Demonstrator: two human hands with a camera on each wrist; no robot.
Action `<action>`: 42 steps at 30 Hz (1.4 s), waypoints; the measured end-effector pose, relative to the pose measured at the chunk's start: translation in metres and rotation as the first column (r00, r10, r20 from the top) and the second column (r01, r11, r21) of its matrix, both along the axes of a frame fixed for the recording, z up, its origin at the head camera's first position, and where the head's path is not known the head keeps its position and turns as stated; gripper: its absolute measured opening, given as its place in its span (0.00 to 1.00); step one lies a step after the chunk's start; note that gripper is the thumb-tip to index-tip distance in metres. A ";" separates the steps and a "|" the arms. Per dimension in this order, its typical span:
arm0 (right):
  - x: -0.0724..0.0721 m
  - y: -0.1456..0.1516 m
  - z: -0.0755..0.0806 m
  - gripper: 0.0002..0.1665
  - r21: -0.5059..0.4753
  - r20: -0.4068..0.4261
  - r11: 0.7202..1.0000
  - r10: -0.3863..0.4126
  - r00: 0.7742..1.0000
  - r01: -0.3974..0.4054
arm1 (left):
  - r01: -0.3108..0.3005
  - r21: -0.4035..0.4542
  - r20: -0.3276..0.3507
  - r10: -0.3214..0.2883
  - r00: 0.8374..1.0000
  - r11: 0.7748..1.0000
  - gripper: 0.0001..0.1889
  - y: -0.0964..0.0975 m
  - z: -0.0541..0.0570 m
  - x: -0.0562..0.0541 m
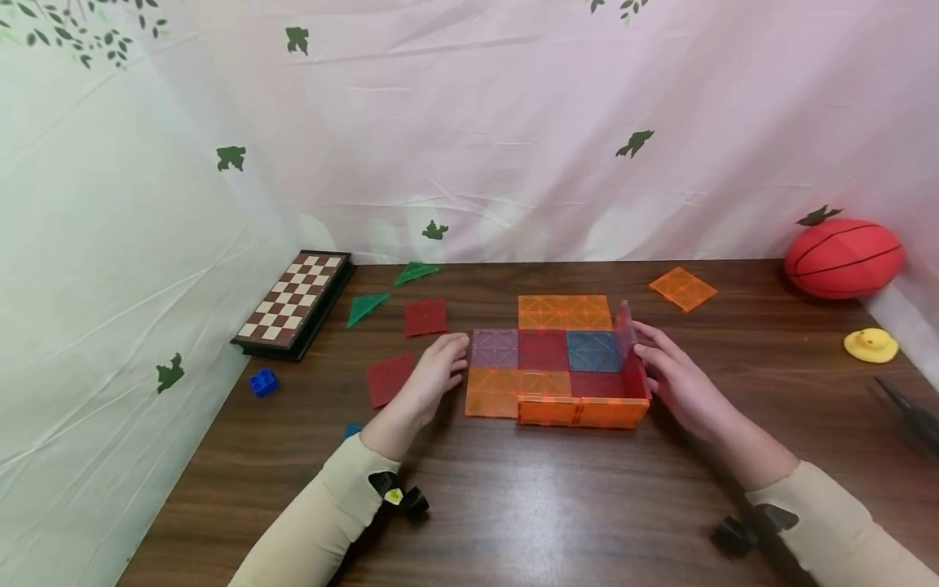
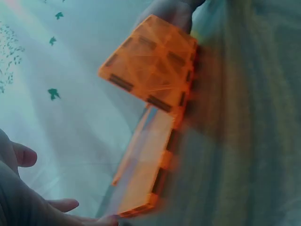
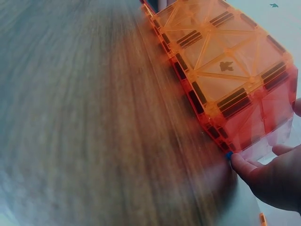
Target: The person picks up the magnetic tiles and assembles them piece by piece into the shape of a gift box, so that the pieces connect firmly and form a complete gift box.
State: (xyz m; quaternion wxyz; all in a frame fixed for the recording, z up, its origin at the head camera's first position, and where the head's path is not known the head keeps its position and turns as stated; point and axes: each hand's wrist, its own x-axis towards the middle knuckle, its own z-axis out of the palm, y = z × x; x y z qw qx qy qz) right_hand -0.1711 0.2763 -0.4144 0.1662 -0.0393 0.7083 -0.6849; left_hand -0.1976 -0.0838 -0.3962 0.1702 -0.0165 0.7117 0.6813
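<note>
A flat base of translucent magnetic tiles lies mid-table, with a purple tile [image 1: 495, 349], a blue tile [image 1: 592, 351], red tiles and orange tiles [image 1: 563, 313]. Along its front right stands an orange wall [image 1: 579, 413]. At the right end rise a red wall tile [image 1: 635, 377] and a paler pinkish one [image 1: 625, 330]. My right hand [image 1: 678, 375] touches the outer face of this end wall with its fingertips. Beside the base's left edge my left hand [image 1: 438, 371] holds nothing, its fingers loosely bent near the purple tile.
Loose red tiles [image 1: 425, 316] and green triangle tiles [image 1: 367, 307] lie left of the base. Farther left are a chessboard box [image 1: 297, 302] and a blue brick [image 1: 263, 382]. An orange tile [image 1: 683, 289], red ball [image 1: 844, 259] and yellow duck [image 1: 870, 346] lie right.
</note>
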 end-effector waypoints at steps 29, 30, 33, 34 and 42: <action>-0.001 0.000 0.001 0.38 -0.009 -0.011 1.000 -0.005 1.000 0.005 | 0.015 0.224 0.018 -0.020 1.000 0.974 0.27 0.020 -0.004 -0.008; -0.001 0.000 0.001 0.38 -0.009 -0.012 1.000 -0.006 1.000 0.006 | 0.020 0.231 0.030 -0.028 0.999 0.973 0.27 0.021 -0.004 -0.009; -0.001 0.000 0.001 0.38 -0.007 -0.013 1.000 -0.008 1.000 0.008 | 0.039 0.233 0.057 -0.054 0.997 0.972 0.26 0.026 -0.003 -0.009; -0.001 0.000 0.001 0.38 -0.006 -0.013 1.000 -0.009 1.000 0.009 | 0.044 0.231 0.066 -0.061 0.996 0.972 0.26 0.027 -0.003 -0.009; 0.000 -0.001 0.000 0.37 -0.003 -0.009 1.000 -0.013 1.000 0.013 | 0.073 0.211 0.109 -0.098 0.989 0.975 0.24 0.035 -0.004 -0.003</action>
